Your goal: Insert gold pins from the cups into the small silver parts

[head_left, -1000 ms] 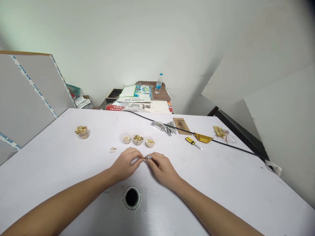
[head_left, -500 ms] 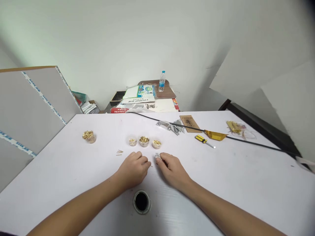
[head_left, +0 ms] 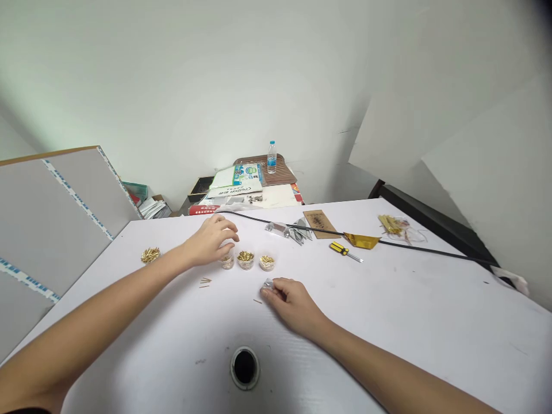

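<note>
My left hand (head_left: pixel 210 240) reaches over the leftmost of three small clear cups (head_left: pixel 227 264), fingers bent but apart, with nothing seen in them. Beside that cup stand the middle cup (head_left: pixel 245 265) and the right cup (head_left: pixel 267 266), both holding small brass-coloured parts. Nearer to me, my right hand (head_left: pixel 294 302) is closed on a small silvery-grey piece (head_left: pixel 268 283) between thumb and fingers; its exact kind does not show. One thin brass pin (head_left: pixel 257 301) lies just left of the right thumb. Several loose pins (head_left: pixel 205 282) rest left of the cups.
Another heap of brass pins (head_left: pixel 150 255) is partly behind my left forearm. A round black-lined hole (head_left: pixel 245 368) is near me. Toward the right lie a yellow-black screwdriver (head_left: pixel 340 248), a brown card (head_left: pixel 319 223), silver packets (head_left: pixel 300 231) and a black cable (head_left: pixel 435 248).
My left hand has moved away from the right hand, up and left to the left cup, and opened. The thin pin formerly at its fingers lies on the table. The view has shifted slightly.
</note>
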